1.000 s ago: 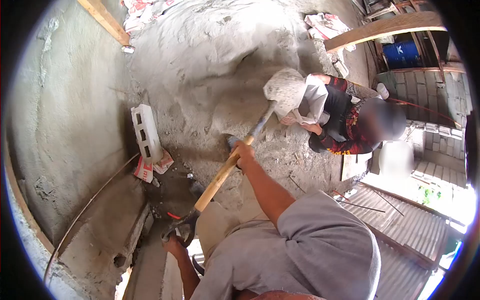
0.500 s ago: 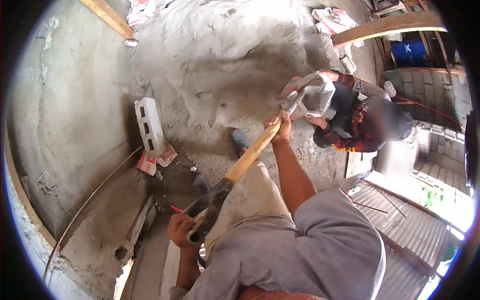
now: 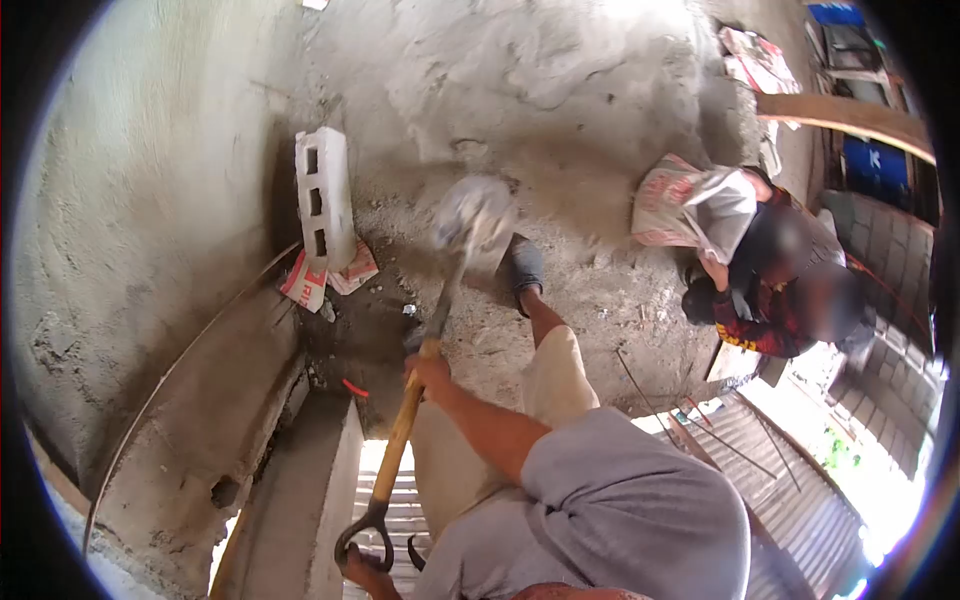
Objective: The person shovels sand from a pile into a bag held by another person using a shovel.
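A shovel runs up the middle of the head view, its wooden shaft point(image 3: 402, 432) slanting away from me. My right hand point(image 3: 430, 374) is wrapped round the shaft near the metal neck. At the lower end, my left hand point(image 3: 366, 572) grips the dark D-shaped handle point(image 3: 364, 540). Motion blurs the shovel's blade point(image 3: 474, 215), which carries a pale grey load beside my shoe point(image 3: 526, 263). To the right, a crouching co-worker's hand point(image 3: 714, 268) holds a white and red sack point(image 3: 668, 205) with its mouth open.
A hollow concrete block point(image 3: 327, 200) stands at the left over torn sack pieces point(image 3: 318, 282). Grey mix point(image 3: 560, 120) is heaped ahead. A wooden beam point(image 3: 850, 118) juts in at upper right. Corrugated sheets point(image 3: 790, 470) and thin rods point(image 3: 645, 395) lie lower right.
The shovel blade has swung left, away from the co-worker's sack, to above the floor near the concrete block. Both my hands have moved lower in the view, still on the shovel.
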`<state>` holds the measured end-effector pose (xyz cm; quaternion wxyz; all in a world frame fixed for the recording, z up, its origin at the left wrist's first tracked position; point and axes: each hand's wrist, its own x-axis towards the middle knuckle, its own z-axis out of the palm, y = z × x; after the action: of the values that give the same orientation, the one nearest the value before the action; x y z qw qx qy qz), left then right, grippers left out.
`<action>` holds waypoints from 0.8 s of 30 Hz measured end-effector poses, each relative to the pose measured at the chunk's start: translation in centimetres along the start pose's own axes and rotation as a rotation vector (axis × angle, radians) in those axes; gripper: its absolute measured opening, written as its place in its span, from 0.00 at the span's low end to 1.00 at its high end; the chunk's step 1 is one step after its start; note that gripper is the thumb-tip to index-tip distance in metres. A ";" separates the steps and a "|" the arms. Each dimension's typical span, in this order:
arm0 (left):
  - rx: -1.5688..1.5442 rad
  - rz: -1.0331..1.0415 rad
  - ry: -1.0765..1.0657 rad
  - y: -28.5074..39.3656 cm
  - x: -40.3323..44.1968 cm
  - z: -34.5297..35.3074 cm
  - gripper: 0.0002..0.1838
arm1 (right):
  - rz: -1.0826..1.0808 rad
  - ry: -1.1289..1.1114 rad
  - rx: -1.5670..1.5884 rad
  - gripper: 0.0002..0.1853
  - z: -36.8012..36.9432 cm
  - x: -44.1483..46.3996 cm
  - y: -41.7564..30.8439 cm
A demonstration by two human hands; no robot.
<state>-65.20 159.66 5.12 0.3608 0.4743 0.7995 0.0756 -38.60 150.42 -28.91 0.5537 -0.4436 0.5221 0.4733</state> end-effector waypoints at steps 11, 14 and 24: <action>-0.156 -0.087 -0.273 -4.4 13.7 21.0 0.05 | -0.232 -0.012 0.010 0.08 0.2 19.7 -15.3; -0.244 -0.124 -0.157 4.3 8.2 29.4 0.08 | -0.070 0.300 -0.019 0.07 2.1 16.0 -26.8; -0.149 0.066 -0.210 2.7 3.2 18.7 0.01 | -0.245 0.210 0.100 0.08 -3.2 3.6 -21.6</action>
<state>-52.13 159.62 -8.87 0.4741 0.4776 0.7334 0.0963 -17.79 144.02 -32.71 0.5710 -0.5228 0.5419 0.3271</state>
